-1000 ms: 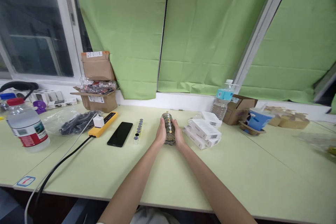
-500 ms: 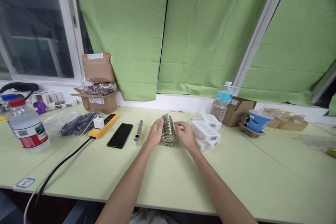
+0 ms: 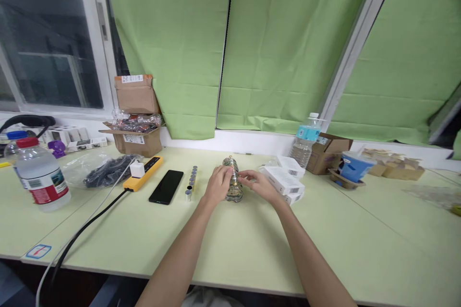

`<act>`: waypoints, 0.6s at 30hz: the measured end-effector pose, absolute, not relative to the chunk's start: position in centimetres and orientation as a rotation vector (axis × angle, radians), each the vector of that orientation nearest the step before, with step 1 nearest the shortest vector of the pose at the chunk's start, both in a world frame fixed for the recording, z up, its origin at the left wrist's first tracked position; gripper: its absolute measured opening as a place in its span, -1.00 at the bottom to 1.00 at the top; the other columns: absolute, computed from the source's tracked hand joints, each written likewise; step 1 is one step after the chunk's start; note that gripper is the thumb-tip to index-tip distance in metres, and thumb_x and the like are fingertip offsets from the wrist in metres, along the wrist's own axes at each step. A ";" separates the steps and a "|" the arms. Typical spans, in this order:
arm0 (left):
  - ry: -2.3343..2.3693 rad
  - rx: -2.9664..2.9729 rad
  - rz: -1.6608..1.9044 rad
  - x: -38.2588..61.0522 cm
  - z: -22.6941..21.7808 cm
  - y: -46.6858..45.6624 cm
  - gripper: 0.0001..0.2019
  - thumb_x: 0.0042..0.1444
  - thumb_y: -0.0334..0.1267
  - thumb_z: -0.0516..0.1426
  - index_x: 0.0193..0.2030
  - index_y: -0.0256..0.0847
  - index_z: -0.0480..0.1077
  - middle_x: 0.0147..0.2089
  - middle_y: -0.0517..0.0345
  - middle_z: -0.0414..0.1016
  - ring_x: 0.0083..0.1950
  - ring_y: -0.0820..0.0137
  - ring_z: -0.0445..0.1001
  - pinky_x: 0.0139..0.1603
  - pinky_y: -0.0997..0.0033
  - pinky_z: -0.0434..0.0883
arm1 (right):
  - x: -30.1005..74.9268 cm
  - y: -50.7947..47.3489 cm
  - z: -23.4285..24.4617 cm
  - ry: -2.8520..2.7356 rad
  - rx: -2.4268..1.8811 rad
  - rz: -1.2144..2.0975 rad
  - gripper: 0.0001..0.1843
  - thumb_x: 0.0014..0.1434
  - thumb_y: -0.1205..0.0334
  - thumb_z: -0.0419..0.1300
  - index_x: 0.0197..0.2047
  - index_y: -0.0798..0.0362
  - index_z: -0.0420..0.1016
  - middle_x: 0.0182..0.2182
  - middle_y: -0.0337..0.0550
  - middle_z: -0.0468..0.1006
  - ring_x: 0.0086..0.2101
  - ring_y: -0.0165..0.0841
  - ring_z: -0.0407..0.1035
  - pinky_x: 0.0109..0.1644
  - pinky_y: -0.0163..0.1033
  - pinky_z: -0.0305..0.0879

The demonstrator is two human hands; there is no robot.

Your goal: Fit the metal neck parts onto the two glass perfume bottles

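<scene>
A shiny, clear and gold ringed glass vessel (image 3: 235,195) stands upright on the table in front of me, with a small knob at its top. My left hand (image 3: 218,183) is closed around its left side, fingers reaching across the front and covering its middle. From the right, my right hand (image 3: 256,183) touches it at mid-height with bent thumb and fingers pinched close together. Whatever lies between those fingertips is too small to make out. Left of the vessel a row of several small silver cylinders (image 3: 191,182) runs away from me.
A black phone (image 3: 166,187) and a yellow power strip (image 3: 144,172) with cables lie left. White boxes (image 3: 284,180) are stacked close by my right hand. Bottles (image 3: 41,177), an open carton (image 3: 135,141), a water bottle (image 3: 306,141) and a blue cup (image 3: 355,165) stand farther out.
My left hand has slid right and over the vessel's front, hiding more of it. My right hand has moved in to touch its right side. The view has shifted slightly.
</scene>
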State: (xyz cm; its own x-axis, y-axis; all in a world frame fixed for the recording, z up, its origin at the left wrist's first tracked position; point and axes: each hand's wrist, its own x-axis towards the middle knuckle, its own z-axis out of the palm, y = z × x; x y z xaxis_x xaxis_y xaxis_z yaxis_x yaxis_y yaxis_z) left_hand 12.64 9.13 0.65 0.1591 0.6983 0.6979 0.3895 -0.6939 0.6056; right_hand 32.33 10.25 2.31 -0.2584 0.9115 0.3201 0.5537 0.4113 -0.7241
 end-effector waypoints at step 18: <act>1.199 1.951 1.570 12.5 0.7 9.4 -0.40 0.37 0.07 -0.24 -0.33 -0.21 0.51 -0.39 0.04 0.56 -0.31 0.32 0.52 -0.19 0.37 0.38 | 32.6 9.5 2.8 -1.977 -1.263 0.693 -0.42 0.03 -0.15 0.30 0.04 0.00 0.53 -0.09 -0.09 0.59 -0.10 -0.17 0.43 0.02 -0.11 0.32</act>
State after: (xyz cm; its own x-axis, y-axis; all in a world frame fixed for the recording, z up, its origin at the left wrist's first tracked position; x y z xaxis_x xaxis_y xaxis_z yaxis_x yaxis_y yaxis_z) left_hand 12.52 9.37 0.72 0.0209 0.7889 0.6142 0.3849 -0.5733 0.7233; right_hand 32.61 9.52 2.82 -0.2966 0.9191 0.2592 0.5565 0.3870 -0.7352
